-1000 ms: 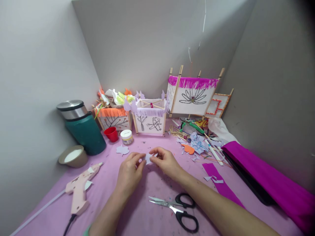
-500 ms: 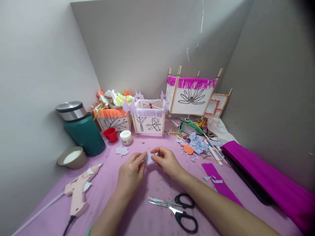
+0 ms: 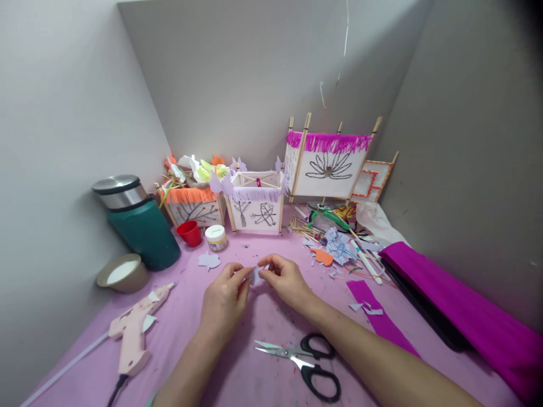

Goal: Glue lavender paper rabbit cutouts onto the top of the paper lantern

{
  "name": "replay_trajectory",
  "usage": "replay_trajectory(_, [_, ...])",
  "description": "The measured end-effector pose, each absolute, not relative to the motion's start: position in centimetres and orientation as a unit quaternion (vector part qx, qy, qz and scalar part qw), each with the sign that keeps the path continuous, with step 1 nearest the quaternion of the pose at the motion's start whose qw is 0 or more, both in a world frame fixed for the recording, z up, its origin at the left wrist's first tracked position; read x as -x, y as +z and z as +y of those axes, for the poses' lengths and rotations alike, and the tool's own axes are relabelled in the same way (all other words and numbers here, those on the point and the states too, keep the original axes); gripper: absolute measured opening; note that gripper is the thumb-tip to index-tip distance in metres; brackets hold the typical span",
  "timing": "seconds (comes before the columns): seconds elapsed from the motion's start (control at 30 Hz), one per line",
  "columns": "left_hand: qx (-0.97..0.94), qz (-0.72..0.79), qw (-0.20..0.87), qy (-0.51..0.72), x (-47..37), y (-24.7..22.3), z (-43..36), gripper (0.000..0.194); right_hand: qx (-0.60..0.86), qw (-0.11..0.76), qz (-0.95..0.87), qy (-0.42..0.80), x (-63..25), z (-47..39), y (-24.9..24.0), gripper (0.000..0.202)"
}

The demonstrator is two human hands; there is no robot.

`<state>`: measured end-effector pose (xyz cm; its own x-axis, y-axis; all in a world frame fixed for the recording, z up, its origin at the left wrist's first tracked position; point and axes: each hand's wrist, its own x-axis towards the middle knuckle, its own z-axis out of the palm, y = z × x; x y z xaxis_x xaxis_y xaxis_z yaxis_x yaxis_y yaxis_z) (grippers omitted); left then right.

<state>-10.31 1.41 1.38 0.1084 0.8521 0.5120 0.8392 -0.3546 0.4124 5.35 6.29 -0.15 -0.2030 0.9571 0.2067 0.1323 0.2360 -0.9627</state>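
Between my two hands is a small pale lilac paper piece (image 3: 257,276), partly hidden by the fingers. My left hand (image 3: 224,297) pinches its left side between thumb and fingertips. On the opposite side, my right hand (image 3: 286,282) is closed on the paper with thumb and forefinger. Black-handled scissors (image 3: 288,353) lie with blades slightly apart on the pink tabletop (image 3: 250,362), below my hands. A lilac paper cutout (image 3: 209,260) rests flat to the upper left of my left hand.
A pink glue gun (image 3: 133,328), a bowl (image 3: 123,273), a green flask (image 3: 144,232), a red cup (image 3: 189,233) and a white jar (image 3: 216,238) stand left. Paper lanterns (image 3: 257,215) line the back. Paper scraps (image 3: 339,246) and magenta crepe paper (image 3: 458,305) lie right.
My hands stay nearly in place, still holding the lilac paper, with small finger shifts. The whole view has drifted slightly; the other things have not moved on the table.
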Motion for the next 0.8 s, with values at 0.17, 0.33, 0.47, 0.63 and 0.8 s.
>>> replay_trajectory(0.17, [-0.744, 0.572, 0.009, 0.345, 10.30, 1.47, 1.42, 0.025, 0.432, 0.465, -0.636, 0.440, -5.40, 6.25, -0.12, 0.018])
replay_trajectory(0.33, [-0.746, 0.574, 0.007, 0.339, 10.39, 1.35, 1.43, 0.026, 0.433, 0.463, -0.636, 0.440, -5.42, 6.18, 0.03, 0.018])
replay_trajectory(0.47, [-0.747, 0.573, 0.012, 0.337, 10.36, 1.38, 1.37, 0.026, 0.435, 0.462, -0.635, 0.441, -5.42, 6.18, 0.02, 0.018])
replay_trajectory(0.63, [-0.741, 0.575, 0.029, 0.345, 10.27, 1.44, 1.29, 0.024, 0.435, 0.463, -0.635, 0.440, -5.42, 6.16, -0.03, 0.019])
replay_trajectory(0.8, [-0.724, 0.588, 0.041, 0.358, 10.29, 1.40, 1.40, 0.025, 0.430, 0.459, -0.646, 0.433, -5.36, 5.92, 0.09, 0.018])
